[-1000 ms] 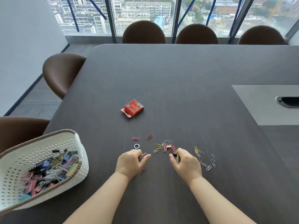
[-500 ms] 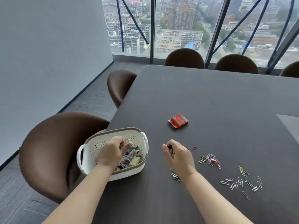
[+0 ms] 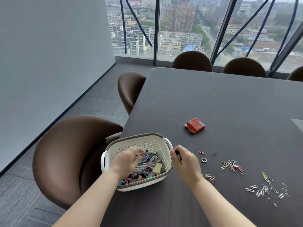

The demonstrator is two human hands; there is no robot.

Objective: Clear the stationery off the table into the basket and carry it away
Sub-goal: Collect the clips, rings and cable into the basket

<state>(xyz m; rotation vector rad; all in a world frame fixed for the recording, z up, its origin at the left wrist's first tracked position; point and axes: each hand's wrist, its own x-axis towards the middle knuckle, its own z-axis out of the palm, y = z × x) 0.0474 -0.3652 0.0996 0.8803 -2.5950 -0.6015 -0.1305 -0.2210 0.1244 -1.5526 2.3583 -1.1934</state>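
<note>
sitting at the near left corner of the dark table (image 3: 213, 99), the white perforated basket (image 3: 147, 143) with its grey-brown rim held a heap of coloured binder clips (image 3: 157, 167) and wire clips. left hand (image 3: 126, 158) was down inside the basket over the heap, fingers curled and tips bunched together; could not tell whether they held anything. right hand (image 3: 186, 161) was just right of the basket, beside its white handle, fingers curled round a small black clip (image 3: 177, 152) pinched at the thumb.

right of the basket, past the right hand, lay a small white ring (image 3: 203, 160) and two lone pinkish clips. farther right of the basket, loose paper clips (image 3: 232, 166) lay in a pink-and-silver cluster, with more silver and yellow ones strewn farther out and nearer the table's front edge. a few more showed just behind the right wrist. red box (image 3: 194, 125) lay flat beyond the basket and to its right, well apart from it.

left of the basket, off the table edge, stood a brown chair (image 3: 70, 153).
</note>
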